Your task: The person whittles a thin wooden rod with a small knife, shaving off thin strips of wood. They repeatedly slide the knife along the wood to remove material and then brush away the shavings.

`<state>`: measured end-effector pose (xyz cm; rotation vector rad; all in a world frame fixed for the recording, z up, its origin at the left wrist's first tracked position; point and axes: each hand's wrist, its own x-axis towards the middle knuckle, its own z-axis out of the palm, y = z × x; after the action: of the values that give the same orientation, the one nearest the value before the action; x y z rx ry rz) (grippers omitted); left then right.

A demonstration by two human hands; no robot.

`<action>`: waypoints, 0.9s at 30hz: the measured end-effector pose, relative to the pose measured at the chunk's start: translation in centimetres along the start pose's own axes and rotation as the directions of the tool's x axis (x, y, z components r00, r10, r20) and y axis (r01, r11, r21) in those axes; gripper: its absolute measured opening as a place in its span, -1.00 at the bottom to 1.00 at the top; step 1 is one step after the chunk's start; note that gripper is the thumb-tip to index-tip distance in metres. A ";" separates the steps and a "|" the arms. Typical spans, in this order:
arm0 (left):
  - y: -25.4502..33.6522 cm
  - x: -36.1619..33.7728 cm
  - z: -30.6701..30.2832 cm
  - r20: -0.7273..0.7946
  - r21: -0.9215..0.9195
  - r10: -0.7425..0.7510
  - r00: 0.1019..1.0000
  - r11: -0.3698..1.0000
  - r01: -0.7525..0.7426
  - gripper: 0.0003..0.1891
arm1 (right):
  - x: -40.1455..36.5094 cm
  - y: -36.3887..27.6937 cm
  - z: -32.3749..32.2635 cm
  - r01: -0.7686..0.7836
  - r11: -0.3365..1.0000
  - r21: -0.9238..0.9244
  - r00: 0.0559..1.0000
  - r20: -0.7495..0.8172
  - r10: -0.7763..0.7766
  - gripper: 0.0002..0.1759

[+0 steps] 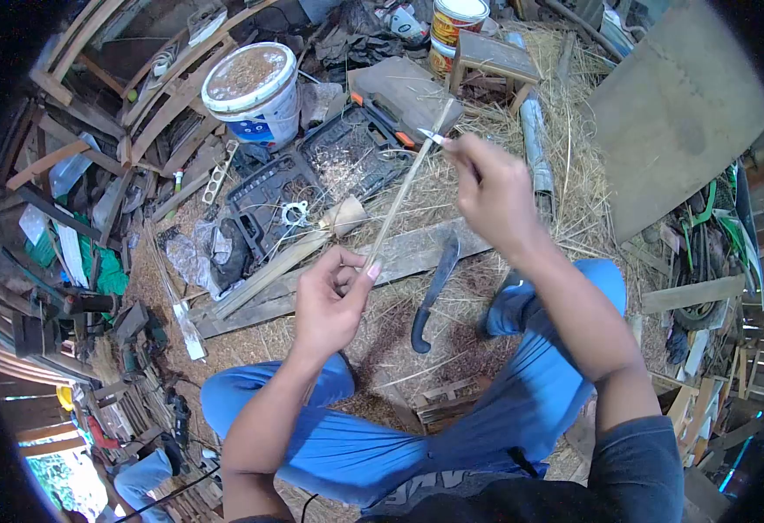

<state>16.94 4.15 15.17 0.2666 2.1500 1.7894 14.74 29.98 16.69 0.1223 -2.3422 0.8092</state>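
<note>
My left hand (334, 301) pinches the lower end of a thin pale strip (397, 199), which slants up and to the right. In my right hand (497, 187) is a small knife (432, 136), its blade lying against the strip near the upper end. The handle is hidden in my fingers. Below the strip, a machete (437, 292) with a black handle rests across a wooden plank (408, 253) and the straw-covered ground. A split bamboo piece (269, 275) lies left of my left hand.
An open black tool case (264, 196) lies beyond the plank, with a white bucket (255, 98) behind it. A small wooden stool (497, 57) stands at the back. A large board (678, 113) leans at the right. Wood scraps (125, 410) are piled at the left.
</note>
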 end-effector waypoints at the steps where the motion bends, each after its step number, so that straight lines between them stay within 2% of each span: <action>1: -0.2 0.1 -0.1 0.007 0.000 0.003 1.000 1.000 -0.003 -0.86 | -0.4 -0.6 0.1 0.014 1.000 -0.005 1.000 0.007 -0.014 -0.79; 4: -0.5 0.2 -0.2 0.026 0.050 0.039 0.999 0.998 -0.040 -0.86 | -2.1 -3.4 -0.3 0.031 0.998 0.062 0.988 0.147 -0.040 -0.86; 5: -0.7 0.1 -0.4 0.021 0.091 0.068 0.997 0.993 -0.069 -0.87 | -1.2 -2.4 -0.4 0.026 0.998 0.063 0.989 0.142 -0.035 -0.86; 7: -0.5 0.0 -0.2 0.031 0.077 0.037 0.999 0.996 -0.040 -0.87 | 1.0 0.4 -0.8 -0.121 0.993 0.006 0.992 0.024 0.121 -0.84; 9: -0.5 0.0 0.1 0.026 0.045 0.032 0.999 0.998 -0.033 -0.87 | 0.8 -0.1 -0.4 -0.054 0.997 -0.060 0.998 0.026 0.056 -0.82; 11: -0.7 0.1 -0.3 0.034 0.063 -0.013 0.999 0.998 0.011 -0.87 | -0.6 -0.9 0.0 0.003 1.000 -0.014 0.999 0.038 -0.003 -0.84; 12: -0.5 0.2 -0.3 0.042 0.071 -0.010 0.999 0.997 0.007 -0.87 | -0.7 -2.2 -0.8 -0.053 0.999 -0.007 0.993 0.104 0.054 -0.84; 13: -0.4 0.2 -0.3 0.043 0.083 0.019 0.999 0.996 -0.023 -0.87 | 0.0 -1.3 -0.7 -0.057 0.998 -0.004 0.993 0.101 0.057 -0.84; 15: -0.7 -0.2 -0.3 0.047 0.090 0.033 0.998 0.995 -0.037 -0.87 | 1.4 1.2 -0.9 -0.142 0.989 0.049 0.990 -0.005 0.142 -0.83; 16: -0.8 0.1 -0.3 0.036 0.089 0.022 0.999 0.996 -0.025 -0.87 | 1.2 1.0 -0.3 -0.088 0.995 -0.056 0.995 -0.046 0.085 -0.84; 20: -0.7 0.3 -0.4 0.033 0.069 0.040 0.999 0.997 -0.043 -0.88 | 1.0 0.6 -0.6 -0.082 0.996 -0.046 0.994 -0.073 0.078 -0.86; 23: -0.9 0.1 -0.1 0.044 0.103 0.045 0.998 0.994 -0.049 -0.88 | 1.3 0.7 -1.5 -0.122 0.992 -0.006 0.992 -0.018 0.122 -0.87; 27: -0.1 1.0 0.5 0.016 0.081 0.012 1.000 0.997 -0.013 -0.88 | 2.3 1.6 -0.2 -0.149 0.981 -0.126 0.989 -0.036 0.146 -0.88</action>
<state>16.24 4.95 14.87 0.3134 2.2175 1.7031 12.61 31.70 17.34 -0.1181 -2.3915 0.7229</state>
